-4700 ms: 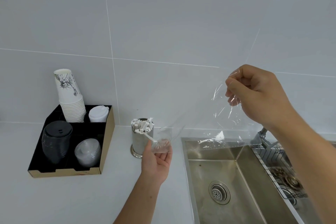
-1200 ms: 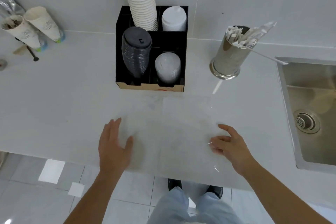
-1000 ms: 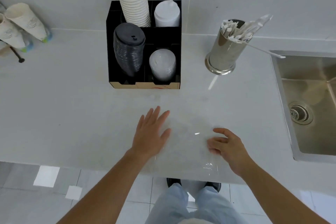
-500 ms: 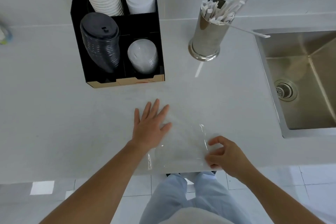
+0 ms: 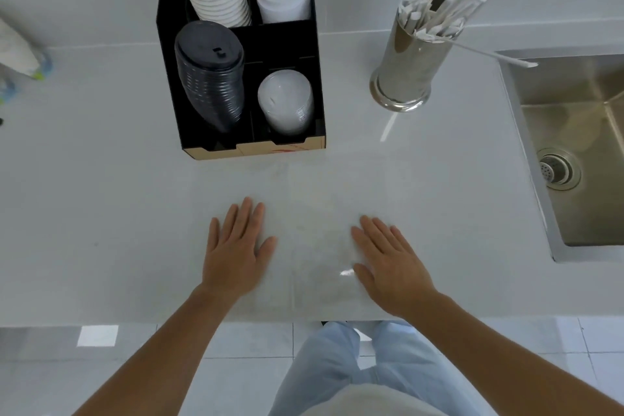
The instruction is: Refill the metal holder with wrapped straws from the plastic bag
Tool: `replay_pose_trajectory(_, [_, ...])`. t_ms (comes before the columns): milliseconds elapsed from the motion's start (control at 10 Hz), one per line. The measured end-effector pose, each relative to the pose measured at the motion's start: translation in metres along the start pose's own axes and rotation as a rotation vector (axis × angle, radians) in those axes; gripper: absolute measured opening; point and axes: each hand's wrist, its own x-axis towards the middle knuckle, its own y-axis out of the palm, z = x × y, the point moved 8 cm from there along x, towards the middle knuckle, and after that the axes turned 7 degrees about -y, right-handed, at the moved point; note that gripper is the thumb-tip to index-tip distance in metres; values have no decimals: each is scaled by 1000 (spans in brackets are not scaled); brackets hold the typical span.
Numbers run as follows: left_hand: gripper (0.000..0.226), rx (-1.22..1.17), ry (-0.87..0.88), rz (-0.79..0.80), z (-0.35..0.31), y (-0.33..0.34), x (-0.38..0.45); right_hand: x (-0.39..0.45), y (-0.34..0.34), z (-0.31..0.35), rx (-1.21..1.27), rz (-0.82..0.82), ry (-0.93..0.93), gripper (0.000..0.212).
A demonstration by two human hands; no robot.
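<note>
Metal holder (image 5: 408,67) full of wrapped straws (image 5: 435,18); flat open hands (image 5: 236,257) on seemingly empty bag (image 5: 314,246).

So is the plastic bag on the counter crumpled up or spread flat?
Spread flat. The plastic bag lies smooth on the counter, with the left hand and right hand pressed open-palmed on it.

Lighting: bright, even, diffuse; overall cool white cast. Shadows: faint and soft under both hands (image 5: 236,257) on the table (image 5: 101,213). Glare: small highlight on the bag (image 5: 317,246); bright reflections on the holder (image 5: 410,64) and floor tiles (image 5: 98,336). Distortion: wide-angle bending at edges. Focus: mildly soft throughout.
</note>
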Motion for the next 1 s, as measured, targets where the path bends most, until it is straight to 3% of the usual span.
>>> replay_pose_trajectory(200, [72, 5, 18, 0, 27, 5, 10, 2, 24, 2, -34, 125, -3, 64])
replay_pose_trajectory(500, [71, -51, -9, 24, 28, 0, 10, -3, 9, -10, 86, 143, 27, 62])
replay_pose_trajectory(600, [70, -120, -7, 67, 22, -6, 11, 2, -10, -17, 199, 115, 133, 61])
replay_pose_trajectory(700, [68, -143, 12, 68, 14, -22, 12, 11, -35, -17, 313, 47, 212, 57])
replay_pose_trajectory(800, [62, -177, 66, 1, -2, -54, 11, 26, -82, -6, 536, -161, 206, 44])
replay_pose_trajectory(1000, [57, -207, 190, -285, -34, -140, 8, 36, -209, 20, 637, -540, 107, 22])
